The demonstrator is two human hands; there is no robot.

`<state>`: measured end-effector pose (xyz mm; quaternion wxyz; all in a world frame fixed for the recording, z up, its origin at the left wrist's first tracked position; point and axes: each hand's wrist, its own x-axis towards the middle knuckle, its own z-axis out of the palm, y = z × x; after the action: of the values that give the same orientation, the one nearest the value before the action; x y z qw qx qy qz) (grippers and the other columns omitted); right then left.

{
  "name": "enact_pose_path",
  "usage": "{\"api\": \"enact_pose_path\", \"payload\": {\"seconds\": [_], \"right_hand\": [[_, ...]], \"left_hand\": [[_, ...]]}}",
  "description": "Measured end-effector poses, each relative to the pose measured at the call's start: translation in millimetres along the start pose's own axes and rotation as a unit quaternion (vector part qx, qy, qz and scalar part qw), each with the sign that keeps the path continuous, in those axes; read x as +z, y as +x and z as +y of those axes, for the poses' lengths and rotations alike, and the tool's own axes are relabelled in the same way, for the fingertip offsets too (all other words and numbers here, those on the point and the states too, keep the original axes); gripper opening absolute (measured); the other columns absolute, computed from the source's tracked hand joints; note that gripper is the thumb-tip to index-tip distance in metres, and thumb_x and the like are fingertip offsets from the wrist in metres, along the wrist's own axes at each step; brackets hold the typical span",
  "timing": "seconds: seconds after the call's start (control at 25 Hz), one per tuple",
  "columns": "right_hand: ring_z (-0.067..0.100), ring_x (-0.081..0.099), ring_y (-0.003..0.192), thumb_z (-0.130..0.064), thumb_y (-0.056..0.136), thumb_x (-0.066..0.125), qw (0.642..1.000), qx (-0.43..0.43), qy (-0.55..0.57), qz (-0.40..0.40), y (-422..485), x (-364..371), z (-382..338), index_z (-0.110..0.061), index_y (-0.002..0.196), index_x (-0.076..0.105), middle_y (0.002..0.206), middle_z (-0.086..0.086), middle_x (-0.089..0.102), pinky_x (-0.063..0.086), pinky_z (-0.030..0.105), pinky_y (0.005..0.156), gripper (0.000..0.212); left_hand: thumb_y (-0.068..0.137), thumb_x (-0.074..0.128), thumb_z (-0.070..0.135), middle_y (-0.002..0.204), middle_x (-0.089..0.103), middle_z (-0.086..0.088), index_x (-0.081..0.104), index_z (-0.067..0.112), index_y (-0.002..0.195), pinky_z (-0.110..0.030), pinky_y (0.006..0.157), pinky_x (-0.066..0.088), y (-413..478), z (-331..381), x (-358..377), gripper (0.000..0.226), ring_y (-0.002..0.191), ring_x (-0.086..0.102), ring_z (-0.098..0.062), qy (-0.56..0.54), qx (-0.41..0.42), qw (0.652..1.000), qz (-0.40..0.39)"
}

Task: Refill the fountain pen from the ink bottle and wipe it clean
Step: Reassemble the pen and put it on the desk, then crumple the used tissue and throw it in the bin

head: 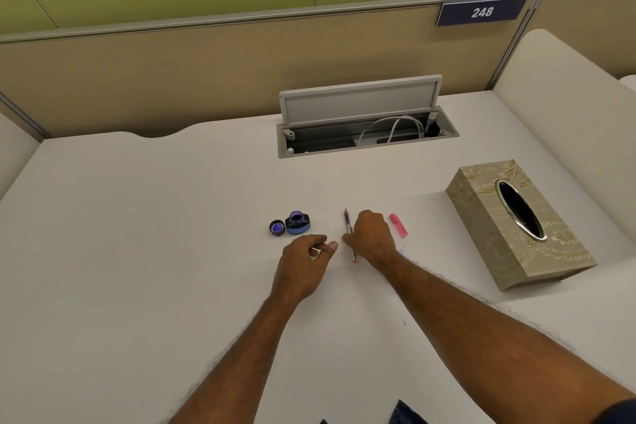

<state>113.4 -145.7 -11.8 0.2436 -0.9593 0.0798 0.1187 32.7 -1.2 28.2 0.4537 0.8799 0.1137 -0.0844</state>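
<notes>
The pink fountain pen [348,224] lies on the white desk [172,251], nib pointing away from me. My right hand [371,237] is curled over its rear half and grips it. The pen's pink cap [398,225] lies just right of that hand. The open ink bottle [298,222] stands left of the pen, its black lid [277,228] upside down beside it. My left hand [306,268] hovers near the bottle with loosely curled fingers, holding nothing.
A patterned tissue box [519,224] sits at the right, with no tissue showing at its oval slot. An open cable hatch [364,120] with white cables is set into the desk at the back. Partition walls rise behind and to the right.
</notes>
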Motion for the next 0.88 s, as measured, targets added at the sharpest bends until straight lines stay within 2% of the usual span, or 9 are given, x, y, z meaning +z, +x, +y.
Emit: {"api": "enact_pose_path", "payload": {"seconds": [0.12,0.2,0.24,0.32,0.44,0.6,0.72,0.8,0.88], "right_hand": [[0.018,0.061,0.073,-0.034,0.074,0.077,1.000,-0.001,0.005,0.001,-1.3,-4.6,0.6,-0.014,0.078,0.051,0.083,0.004,0.063,0.043,0.026,0.060,0.033],[0.016,0.057,0.070,-0.042,0.074,0.076,1.000,-0.007,0.013,0.006,-3.7,-9.8,2.6,-0.013,0.077,0.054,0.074,0.000,0.057,0.039,0.024,0.057,0.036],[0.017,0.058,0.073,-0.044,0.076,0.075,1.000,-0.015,0.013,0.012,-6.0,-12.9,4.5,-0.011,0.081,0.059,0.074,-0.001,0.057,0.040,0.024,0.058,0.037],[0.019,0.063,0.085,-0.045,0.081,0.070,0.999,-0.041,0.003,0.034,-11.9,-20.4,10.2,-0.009,0.097,0.066,0.087,0.002,0.066,0.047,0.027,0.069,0.040],[0.018,0.063,0.096,-0.039,0.086,0.065,0.995,-0.073,0.028,0.067,-24.4,-35.8,25.9,-0.013,0.109,0.065,0.100,0.000,0.068,0.050,0.031,0.082,0.035],[0.018,0.059,0.095,-0.024,0.090,0.064,0.988,-0.131,0.044,0.068,-41.8,-53.3,59.3,-0.013,0.111,0.065,0.101,0.002,0.065,0.047,0.030,0.085,0.024],[0.020,0.062,0.093,-0.019,0.089,0.065,0.987,-0.113,0.088,0.072,-54.8,-62.6,86.3,-0.013,0.109,0.067,0.099,0.002,0.066,0.048,0.030,0.085,0.021],[0.015,0.060,0.088,-0.029,0.088,0.068,0.987,-0.107,0.089,0.078,-63.6,-64.5,101.8,-0.016,0.110,0.067,0.095,-0.003,0.065,0.047,0.027,0.081,0.026],[0.011,0.056,0.089,-0.046,0.082,0.071,0.989,-0.115,0.081,0.054,-73.1,-62.3,112.0,-0.022,0.115,0.064,0.099,-0.006,0.062,0.046,0.027,0.082,0.041]], "left_hand": [[0.087,0.060,0.048,0.122,0.066,0.002,0.061,0.016,0.125,-0.033,0.098,0.049,-0.2,-3.6,-0.4,0.050,0.107,0.061,-0.012,0.024,0.016,1.000,0.002],[0.088,0.059,0.049,0.125,0.063,0.004,0.060,0.019,0.126,-0.033,0.099,0.047,-0.9,-7.5,-0.5,0.048,0.112,0.058,-0.011,0.064,0.043,0.997,0.004],[0.088,0.057,0.050,0.128,0.061,0.005,0.059,0.020,0.127,-0.034,0.101,0.046,-0.8,-10.1,-0.3,0.048,0.116,0.056,-0.012,0.089,0.057,0.994,0.002],[0.089,0.055,0.051,0.134,0.056,0.005,0.055,0.022,0.130,-0.035,0.104,0.042,-0.2,-15.9,0.0,0.050,0.124,0.050,-0.013,0.141,0.081,0.987,-0.003],[0.090,0.051,0.055,0.138,0.050,0.004,0.051,0.023,0.133,-0.034,0.105,0.038,-0.7,-23.8,0.8,0.054,0.127,0.045,-0.014,0.226,0.124,0.966,-0.006],[0.087,0.047,0.063,0.151,0.036,0.001,0.040,0.024,0.142,-0.036,0.112,0.026,-6.9,-34.2,4.1,0.068,0.140,0.030,-0.016,0.292,0.143,0.946,-0.013],[0.084,0.042,0.071,0.157,0.026,0.000,0.030,0.026,0.147,-0.036,0.115,0.018,-12.5,-41.7,7.3,0.079,0.145,0.021,-0.016,0.311,0.136,0.940,-0.026],[0.081,0.038,0.076,0.159,0.022,0.000,0.025,0.026,0.149,-0.037,0.116,0.016,-15.9,-45.5,9.0,0.086,0.146,0.018,-0.016,0.323,0.137,0.936,-0.030],[0.077,0.035,0.081,0.160,0.018,0.000,0.021,0.027,0.150,-0.039,0.118,0.014,-19.8,-48.0,11.4,0.092,0.147,0.016,-0.016,0.332,0.143,0.932,-0.027]]}}
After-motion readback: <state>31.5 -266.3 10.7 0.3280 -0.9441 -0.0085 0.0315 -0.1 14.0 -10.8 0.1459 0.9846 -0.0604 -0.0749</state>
